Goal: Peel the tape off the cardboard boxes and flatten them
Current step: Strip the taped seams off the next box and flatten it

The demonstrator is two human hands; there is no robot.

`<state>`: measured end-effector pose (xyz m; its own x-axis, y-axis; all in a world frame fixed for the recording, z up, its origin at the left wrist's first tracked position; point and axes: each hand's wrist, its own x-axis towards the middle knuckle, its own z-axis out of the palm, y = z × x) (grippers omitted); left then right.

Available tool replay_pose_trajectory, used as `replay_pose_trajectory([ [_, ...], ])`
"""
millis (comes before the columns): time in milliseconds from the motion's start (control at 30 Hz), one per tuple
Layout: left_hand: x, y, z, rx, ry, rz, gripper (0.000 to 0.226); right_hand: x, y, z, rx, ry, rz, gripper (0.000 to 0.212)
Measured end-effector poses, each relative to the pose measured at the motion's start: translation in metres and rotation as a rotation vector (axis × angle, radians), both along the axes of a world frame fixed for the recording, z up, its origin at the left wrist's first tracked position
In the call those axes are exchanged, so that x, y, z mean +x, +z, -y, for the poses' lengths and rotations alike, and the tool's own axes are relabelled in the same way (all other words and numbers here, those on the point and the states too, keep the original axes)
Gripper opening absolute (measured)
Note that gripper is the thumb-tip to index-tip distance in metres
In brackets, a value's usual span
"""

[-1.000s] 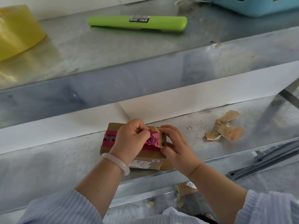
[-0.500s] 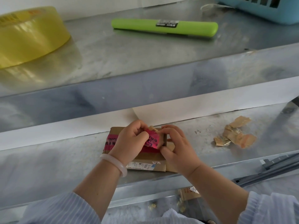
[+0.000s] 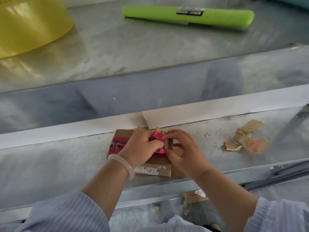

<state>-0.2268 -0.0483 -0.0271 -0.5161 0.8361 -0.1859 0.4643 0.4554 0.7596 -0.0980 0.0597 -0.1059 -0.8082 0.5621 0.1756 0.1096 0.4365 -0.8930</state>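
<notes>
Metal table bore cardboard box near front edge. Across it, left-right, ran pink tape. Grip of left hand pinched lifted tape end; stuck remainder lay leftward. Grip of right hand curled round box's right end.

On the pink tape, just left of the left hand, black capitals run in two lines. The upper begins "WOR" and the lower shows "ANC"; the rest is hidden under that hand. The shipping label on the cardboard box, below the left wrist, carries print too fine to read. Below the right hand, a white slip bears red handwritten digits, perhaps "5391". Far beyond both hands, the black label on the green tool is blurred.
</notes>
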Motion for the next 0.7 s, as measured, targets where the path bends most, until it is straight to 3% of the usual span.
replay_pose_trajectory([
  [133, 0.000, -0.001, 0.003, 0.016, 0.018, 0.110, 0.028, -0.001, -0.002, -0.001, 0.014, 0.034, -0.035, 0.035],
  [267, -0.017, 0.002, 0.019, 0.212, 0.174, -0.049, 0.037, 0.002, -0.011, -0.003, -0.162, -0.040, -0.043, 0.029],
  [467, -0.016, 0.005, 0.016, 0.361, 0.288, 0.400, 0.031, -0.001, -0.002, -0.003, -0.057, -0.016, 0.021, 0.044],
  [600, -0.019, 0.003, 0.022, 0.464, 0.376, 0.515, 0.021, -0.002, 0.005, -0.001, 0.157, 0.038, 0.100, 0.045],
  [700, -0.024, 0.003, 0.026, 0.503, 0.449, 0.608, 0.025, 0.000, 0.009, 0.001, 0.156, 0.027, 0.143, 0.042],
])
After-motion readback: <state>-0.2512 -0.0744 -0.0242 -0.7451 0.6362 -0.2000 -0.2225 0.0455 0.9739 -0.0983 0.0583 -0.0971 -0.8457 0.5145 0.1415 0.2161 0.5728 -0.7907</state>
